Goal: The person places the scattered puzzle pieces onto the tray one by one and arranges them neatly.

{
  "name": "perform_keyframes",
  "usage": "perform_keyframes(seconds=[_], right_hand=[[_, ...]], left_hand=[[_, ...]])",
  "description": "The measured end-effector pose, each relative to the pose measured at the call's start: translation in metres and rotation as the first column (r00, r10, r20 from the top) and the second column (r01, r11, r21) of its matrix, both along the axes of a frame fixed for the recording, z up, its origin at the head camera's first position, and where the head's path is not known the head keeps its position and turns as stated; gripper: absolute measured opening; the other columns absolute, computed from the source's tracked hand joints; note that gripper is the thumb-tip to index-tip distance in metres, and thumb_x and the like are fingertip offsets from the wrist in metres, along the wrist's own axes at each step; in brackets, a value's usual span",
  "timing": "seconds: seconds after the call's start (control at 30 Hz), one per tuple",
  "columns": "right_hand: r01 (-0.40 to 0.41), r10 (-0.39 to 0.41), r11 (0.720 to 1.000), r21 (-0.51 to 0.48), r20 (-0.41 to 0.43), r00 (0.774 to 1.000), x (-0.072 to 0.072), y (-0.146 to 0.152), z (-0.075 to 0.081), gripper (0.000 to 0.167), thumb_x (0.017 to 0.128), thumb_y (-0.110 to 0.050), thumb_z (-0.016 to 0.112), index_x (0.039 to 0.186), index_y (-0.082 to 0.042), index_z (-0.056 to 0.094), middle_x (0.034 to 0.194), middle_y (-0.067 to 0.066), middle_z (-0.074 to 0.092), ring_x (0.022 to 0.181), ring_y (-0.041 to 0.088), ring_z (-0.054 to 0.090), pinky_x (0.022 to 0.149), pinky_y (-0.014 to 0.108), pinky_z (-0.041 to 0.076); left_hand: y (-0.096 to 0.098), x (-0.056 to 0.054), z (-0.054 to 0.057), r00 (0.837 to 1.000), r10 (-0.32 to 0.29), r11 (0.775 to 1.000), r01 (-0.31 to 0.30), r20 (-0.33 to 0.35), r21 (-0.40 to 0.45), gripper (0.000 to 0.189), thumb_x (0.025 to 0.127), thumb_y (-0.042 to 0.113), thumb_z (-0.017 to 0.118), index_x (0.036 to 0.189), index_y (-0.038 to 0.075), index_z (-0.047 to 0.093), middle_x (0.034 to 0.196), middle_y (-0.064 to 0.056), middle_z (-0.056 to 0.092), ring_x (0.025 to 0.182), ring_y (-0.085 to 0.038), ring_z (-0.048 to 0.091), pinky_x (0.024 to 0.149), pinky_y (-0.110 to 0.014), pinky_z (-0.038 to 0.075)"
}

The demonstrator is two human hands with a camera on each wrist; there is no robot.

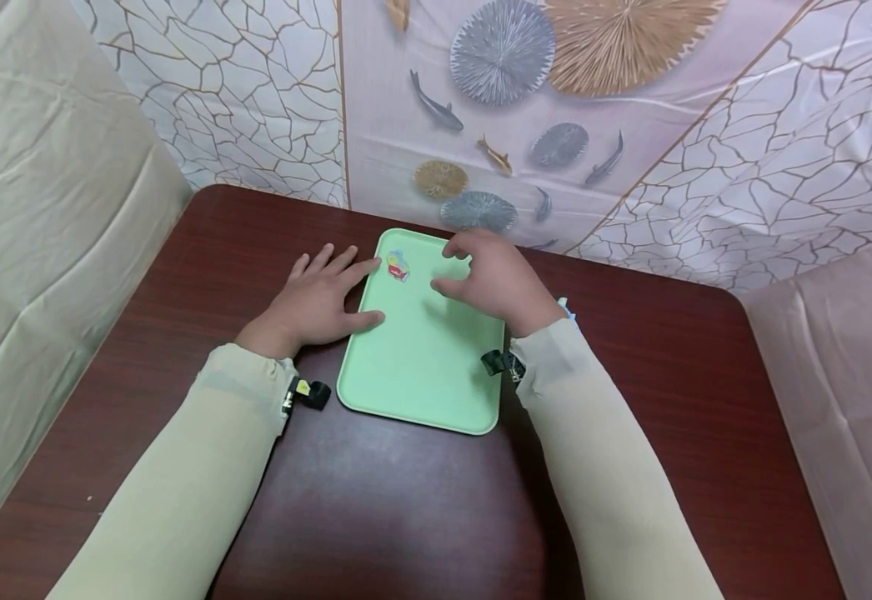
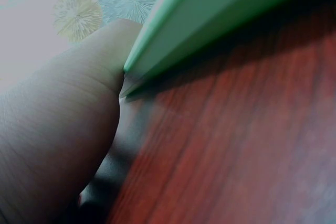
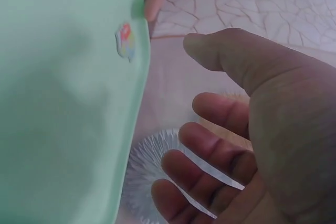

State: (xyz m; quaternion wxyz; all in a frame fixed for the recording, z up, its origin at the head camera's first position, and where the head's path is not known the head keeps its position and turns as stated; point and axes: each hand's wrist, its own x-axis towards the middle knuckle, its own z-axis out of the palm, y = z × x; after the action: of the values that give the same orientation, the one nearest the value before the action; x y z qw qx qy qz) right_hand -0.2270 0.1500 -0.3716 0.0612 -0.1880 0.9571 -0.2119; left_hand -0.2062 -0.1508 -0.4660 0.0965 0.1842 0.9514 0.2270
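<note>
Fingers point(image 1: 361, 271) spread wide on the left hand point(image 1: 308, 304) in the head view, its forefinger and thumb reaching the left rim of the green tray point(image 1: 421, 375), which lies on the table point(image 1: 406, 517). The right hand point(image 1: 496, 279) curves over the tray's far right part — thumb and fingers apart, nothing between them. Steadying looks like the left hand's job; light, even pressure should stop sliding.

The left wrist view shows the tray's side beside that hand; its finger spread cannot be told there.

In the right wrist view, the fingers bend loosely, thumb apart — best lowered gently, clear of the colourful sticker point(image 3: 125, 40).
</note>
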Motion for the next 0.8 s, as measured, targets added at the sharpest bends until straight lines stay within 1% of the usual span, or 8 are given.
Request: perform_keyframes(seconds=[0.17,0.33,0.43,0.57,0.7,0.8], right_hand=[[0.001,-0.002,1.0,-0.016,-0.03,1.0,0.008,0.013,0.002,0.047,0.094,-0.04,0.089,0.129,-0.011,0.076,0.137,0.013,0.072,0.129,0.034,0.068,0.11,0.05,0.056],[-0.006,0.006,1.0,-0.001,-0.055,0.998,0.016,0.024,0.005,0.045,0.093,-0.037,0.091,0.127,-0.01,0.078,0.131,0.012,0.074,0.127,0.034,0.069,0.11,0.049,0.056],[0.003,-0.002,1.0,0.018,-0.058,0.998,0.021,0.029,0.007,0.046,0.093,-0.039,0.091,0.127,-0.011,0.078,0.131,0.01,0.074,0.126,0.034,0.07,0.109,0.049,0.056],[0.037,-0.035,0.998,0.043,-0.051,0.998,0.028,0.037,0.011,0.045,0.094,-0.039,0.09,0.129,-0.012,0.077,0.13,0.009,0.075,0.123,0.031,0.071,0.109,0.049,0.056],[0.061,-0.059,0.997,0.047,-0.048,0.997,0.036,0.045,0.016,0.043,0.095,-0.036,0.089,0.129,-0.011,0.077,0.118,0.009,0.074,0.104,0.029,0.07,0.096,0.047,0.056],[0.078,-0.077,0.996,0.03,-0.04,0.996,0.04,0.053,0.02,0.043,0.095,-0.035,0.089,0.129,-0.011,0.077,0.112,0.009,0.072,0.097,0.028,0.068,0.09,0.046,0.056]], left_hand=[[0.0,0.0,0.0,1.0,-0.003,1.0,0.003,-0.001,0.0,0.095,0.101,0.076,0.066,0.18,0.042,0.026,0.19,-0.011,0.016,0.178,-0.045,0.001,0.139,-0.072,0.001],[0.0,0.0,-0.001,1.0,-0.01,1.0,0.01,0.006,0.006,0.095,0.101,0.077,0.065,0.18,0.042,0.025,0.191,-0.011,0.015,0.178,-0.045,0.0,0.139,-0.072,0.0],[0.0,0.0,-0.001,1.0,-0.009,1.0,0.009,0.009,0.005,0.095,0.102,0.077,0.065,0.18,0.042,0.024,0.191,-0.011,0.014,0.178,-0.044,-0.001,0.139,-0.072,-0.001],[0.0,0.0,-0.001,1.0,-0.009,1.0,0.009,0.011,0.0,0.095,0.102,0.077,0.065,0.18,0.042,0.023,0.191,-0.01,0.014,0.178,-0.044,-0.001,0.139,-0.072,-0.001],[0.0,0.001,0.001,1.0,-0.009,1.0,0.009,0.011,0.003,0.095,0.102,0.075,0.065,0.18,0.041,0.024,0.191,-0.011,0.014,0.178,-0.045,0.0,0.139,-0.072,-0.001],[0.0,0.002,0.002,1.0,-0.007,1.0,0.007,0.009,0.006,0.095,0.102,0.075,0.066,0.18,0.04,0.025,0.191,-0.011,0.015,0.178,-0.045,0.0,0.139,-0.072,0.0]])
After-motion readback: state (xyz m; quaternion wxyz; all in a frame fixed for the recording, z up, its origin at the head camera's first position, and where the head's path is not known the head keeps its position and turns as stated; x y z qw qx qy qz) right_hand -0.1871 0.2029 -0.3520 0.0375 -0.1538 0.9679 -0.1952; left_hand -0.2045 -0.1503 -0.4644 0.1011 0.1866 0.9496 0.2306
